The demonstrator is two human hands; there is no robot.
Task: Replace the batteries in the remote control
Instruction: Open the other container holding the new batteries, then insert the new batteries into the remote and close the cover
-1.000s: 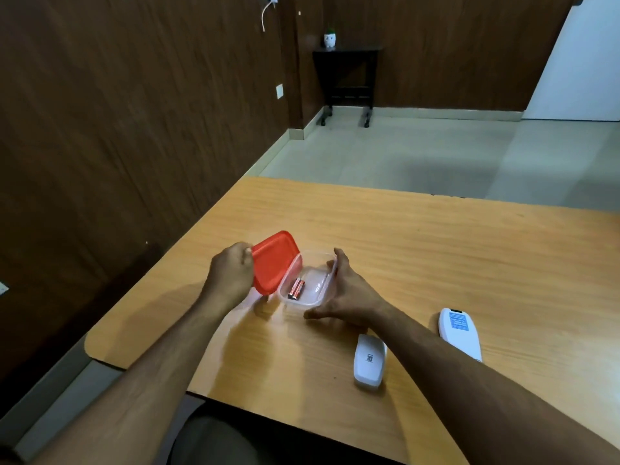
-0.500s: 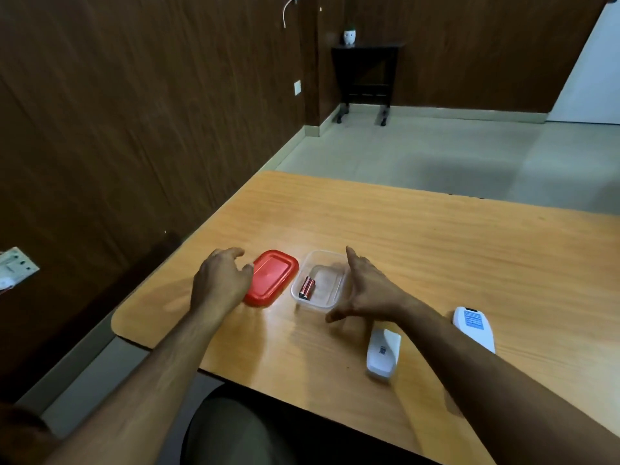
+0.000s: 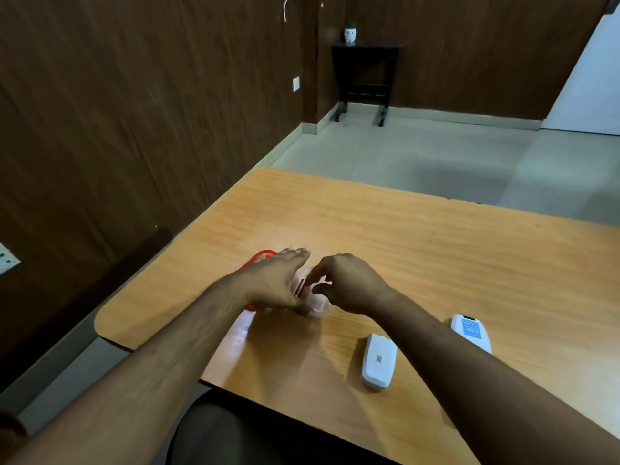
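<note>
A wooden worktop (image 3: pixel 436 263) is seen from above, with both hands brought close together near its left part, at about the nine o'clock side of the view's centre. The left hand (image 3: pixel 275 280) is held flat with straight fingers, palm down, over a red lid (image 3: pixel 263 256), of which only a rim shows at the hand's eleven o'clock and a sliver at its seven o'clock. The right hand (image 3: pixel 349 283) is set just beside it at three o'clock, its fingers curled downward over a small clear box (image 3: pixel 317 303); whether anything is pinched cannot be told, since the fingertips are blurred. Between the two hands a reddish battery (image 3: pixel 299 286) is partly seen inside the box. At five o'clock from the hands, a white remote control (image 3: pixel 379 360) lies on the worktop, its labelled back upward. A second white piece with a blue label (image 3: pixel 470 332) lies at its two o'clock, well apart, partly hidden by the right forearm. In the far corner of the room a dark side table (image 3: pixel 364 72) bears a small white pot (image 3: pixel 350 33).
</note>
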